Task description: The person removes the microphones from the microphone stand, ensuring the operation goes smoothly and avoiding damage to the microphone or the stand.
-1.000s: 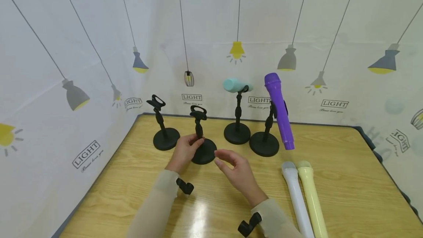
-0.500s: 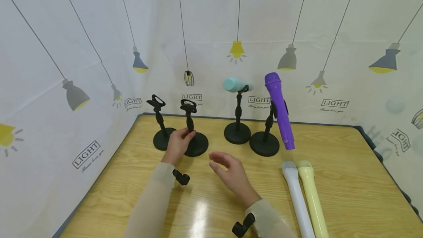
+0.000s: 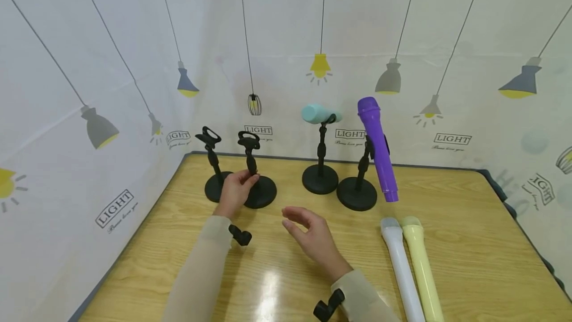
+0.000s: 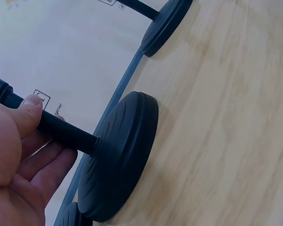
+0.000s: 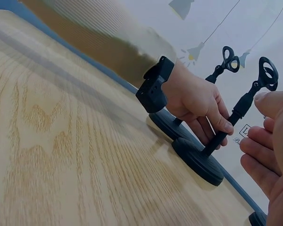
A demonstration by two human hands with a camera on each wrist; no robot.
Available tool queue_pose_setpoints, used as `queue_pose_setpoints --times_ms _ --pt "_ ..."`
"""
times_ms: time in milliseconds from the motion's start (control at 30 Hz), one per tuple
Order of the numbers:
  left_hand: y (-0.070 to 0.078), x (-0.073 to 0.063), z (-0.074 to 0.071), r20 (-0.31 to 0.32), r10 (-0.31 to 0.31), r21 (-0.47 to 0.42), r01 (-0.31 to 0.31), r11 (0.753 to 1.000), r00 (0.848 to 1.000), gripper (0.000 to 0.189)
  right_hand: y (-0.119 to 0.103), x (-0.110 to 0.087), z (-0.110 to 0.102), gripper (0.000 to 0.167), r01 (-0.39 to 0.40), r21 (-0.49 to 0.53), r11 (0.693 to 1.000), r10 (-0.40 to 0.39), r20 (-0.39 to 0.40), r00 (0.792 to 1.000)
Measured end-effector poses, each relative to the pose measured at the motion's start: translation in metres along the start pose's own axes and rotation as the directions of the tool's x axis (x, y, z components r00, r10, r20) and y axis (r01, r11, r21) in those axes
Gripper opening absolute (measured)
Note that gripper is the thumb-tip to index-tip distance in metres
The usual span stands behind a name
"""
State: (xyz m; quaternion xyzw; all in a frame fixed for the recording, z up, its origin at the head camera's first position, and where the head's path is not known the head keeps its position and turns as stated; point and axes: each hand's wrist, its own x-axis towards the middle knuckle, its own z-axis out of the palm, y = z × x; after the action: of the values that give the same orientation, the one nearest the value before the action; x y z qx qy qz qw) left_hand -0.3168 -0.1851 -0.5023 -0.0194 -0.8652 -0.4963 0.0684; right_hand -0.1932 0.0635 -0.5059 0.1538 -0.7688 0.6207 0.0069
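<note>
My left hand (image 3: pixel 235 192) grips the post of a black microphone stand (image 3: pixel 262 194), thumb on one side and fingers on the other. In the left wrist view, the hand (image 4: pixel 19 155) holds the post just above the round base (image 4: pixel 120 155). The stand's clip (image 3: pixel 249 140) has no microphone in it. Close behind the hand is a second black stand (image 3: pixel 213 162), its base partly hidden. My right hand (image 3: pixel 314 236) hovers over the table to the right, fingers relaxed and apart from the thumb, holding nothing.
Farther right, one stand (image 3: pixel 320 180) bears a light blue microphone (image 3: pixel 316 114) and another (image 3: pixel 357 194) a purple microphone (image 3: pixel 379 150). A white microphone (image 3: pixel 402 267) and a yellow microphone (image 3: pixel 422 267) lie on the wooden table (image 3: pixel 478 242). Printed cloth walls (image 3: pixel 286 24) surround its back and sides.
My left hand has moved the gripped stand left and back, beside the leftmost stand. My right hand has shifted slightly left and stayed free.
</note>
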Motion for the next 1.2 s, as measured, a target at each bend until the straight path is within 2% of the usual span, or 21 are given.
queue_pose_setpoints --times_ms 567,767,867,933,1100,1200 --pt "-0.001 0.001 -0.016 -0.018 -0.036 0.003 0.036 0.999 0.999 0.032 0.002 0.0 -0.002 0.032 -0.001 0.011 1.0 0.001 0.002 1.0" --pt "0.002 -0.01 -0.014 0.009 -0.081 0.125 0.079 0.989 0.997 0.051 0.004 -0.002 -0.005 0.032 0.02 -0.025 0.999 -0.02 0.001 1.0" --pt "0.004 -0.019 -0.011 -0.017 -0.087 0.164 0.089 0.983 0.996 0.062 0.005 -0.004 -0.008 0.031 0.026 -0.054 0.998 -0.026 -0.004 1.0" --pt "0.005 -0.025 -0.009 -0.047 -0.083 0.187 0.09 0.978 0.995 0.062 0.004 -0.005 -0.01 0.031 0.034 -0.063 0.997 -0.035 -0.013 0.999" --pt "0.006 -0.038 0.001 -0.141 -0.035 0.272 0.072 0.96 0.989 0.047 0.002 -0.006 -0.02 0.03 0.057 -0.061 0.996 -0.06 -0.056 0.997" --pt "0.007 -0.044 0.007 -0.172 0.007 0.252 0.037 0.967 0.985 0.036 0.0 -0.005 -0.028 0.03 0.057 -0.066 0.996 -0.062 -0.075 0.995"
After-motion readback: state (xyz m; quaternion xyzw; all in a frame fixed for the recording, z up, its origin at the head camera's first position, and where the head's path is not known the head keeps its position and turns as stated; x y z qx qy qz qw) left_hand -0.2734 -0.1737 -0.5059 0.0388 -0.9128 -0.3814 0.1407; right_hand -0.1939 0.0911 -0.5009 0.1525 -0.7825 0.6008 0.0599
